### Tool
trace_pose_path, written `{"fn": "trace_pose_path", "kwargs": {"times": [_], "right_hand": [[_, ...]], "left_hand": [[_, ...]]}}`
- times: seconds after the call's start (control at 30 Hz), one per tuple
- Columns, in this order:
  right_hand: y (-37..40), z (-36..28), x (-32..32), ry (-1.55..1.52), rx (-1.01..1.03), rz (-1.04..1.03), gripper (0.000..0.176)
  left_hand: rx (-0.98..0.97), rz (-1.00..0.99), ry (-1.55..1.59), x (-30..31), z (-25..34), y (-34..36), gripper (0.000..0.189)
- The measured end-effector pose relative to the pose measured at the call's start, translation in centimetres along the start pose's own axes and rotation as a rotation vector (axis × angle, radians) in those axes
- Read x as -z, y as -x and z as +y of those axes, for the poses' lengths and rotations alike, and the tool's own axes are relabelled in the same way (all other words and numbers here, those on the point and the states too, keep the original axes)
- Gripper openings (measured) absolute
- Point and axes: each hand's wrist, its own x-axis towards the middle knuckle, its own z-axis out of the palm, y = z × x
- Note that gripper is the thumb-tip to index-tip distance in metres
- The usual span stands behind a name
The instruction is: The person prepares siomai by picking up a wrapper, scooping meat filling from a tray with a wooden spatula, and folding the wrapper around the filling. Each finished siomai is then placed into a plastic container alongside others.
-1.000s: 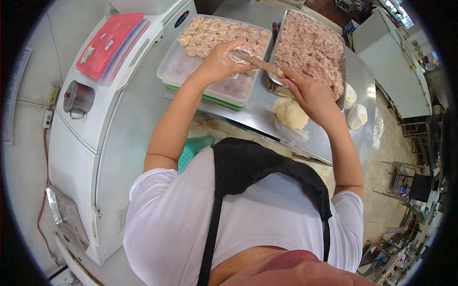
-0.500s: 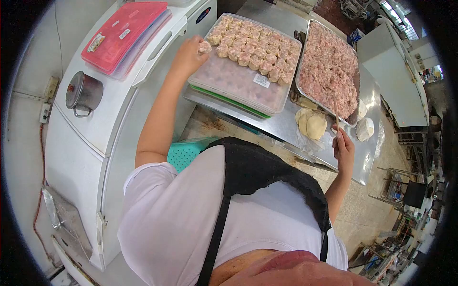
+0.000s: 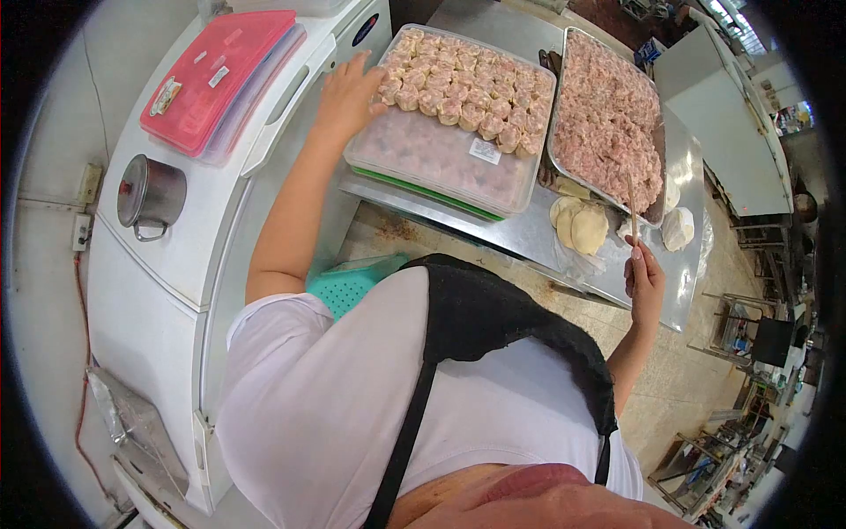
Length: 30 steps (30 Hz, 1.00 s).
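My left hand is open, its fingers spread at the left edge of the dumpling rows, with nothing seen in it. Filled dumplings stand in close rows on the lidded plastic container. Around a thin wooden stick the fingers of my right hand are closed. The stick's far end reaches the pink minced meat in a metal tray. Round dough wrappers lie in a small stack left of my right hand, with a wrapped white lump on its other side.
A white freezer at the left bears red-lidded containers and a metal pot. The steel table carries the meat and dumplings. A turquoise perforated basket is below its edge. Another white appliance stands beyond.
My left hand has let go of a dumpling at the row's left end and opened. My right hand, still gripping the stick, has shifted slightly right and down.
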Motion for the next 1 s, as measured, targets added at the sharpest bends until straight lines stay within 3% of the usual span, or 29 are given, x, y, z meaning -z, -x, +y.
{"fn": "trace_pose_path", "kwargs": {"times": [0.03,0.13,0.27,0.43,0.57,0.6,0.67,0.73,0.83,0.97,1.0], "right_hand": [[-0.1,0.3,0.2,-0.003,0.009,-0.008,0.034],[-0.5,0.4,1.1,-0.001,0.015,-0.050,0.035],[-1.7,-0.7,2.7,0.056,-0.013,-0.076,0.034],[-6.1,-1.7,4.8,0.126,0.070,-0.265,0.032],[-11.1,-2.5,8.3,0.899,0.463,-0.147,0.031],[-11.9,-3.4,9.1,1.079,0.392,-0.126,0.031],[-13.0,-4.7,11.1,1.150,0.431,-0.100,0.031],[-14.7,-5.1,12.9,1.249,0.529,-0.242,0.029],[-18.8,-2.1,13.6,1.239,0.683,-0.124,0.028],[-21.3,6.6,10.9,1.106,0.699,-0.213,0.031],[-20.3,7.8,10.6,1.028,0.663,-0.213,0.033]], "left_hand": [[-0.036,0.020,-0.134,0.1,-0.2,0.1,0.046],[-0.029,0.063,-0.106,-0.9,-1.3,-0.5,0.037],[0.006,0.071,-0.143,-1.3,-1.2,-0.5,0.035],[-0.029,0.071,-0.180,-2.0,-0.8,-1.3,0.037],[-0.050,0.056,-0.220,-1.9,0.3,-1.8,0.042],[-0.017,0.035,-0.212,-1.4,1.5,-1.3,0.042],[0.001,0.012,-0.211,-1.1,3.0,-1.1,0.041],[0.049,0.009,-0.238,-2.2,3.6,-1.1,0.044],[0.161,0.005,-0.316,-3.0,4.6,-1.5,0.046],[0.178,0.093,-0.404,-1.6,12.3,-0.8,0.043],[0.042,0.147,-0.224,-1.5,15.2,-0.7,0.040]]}}
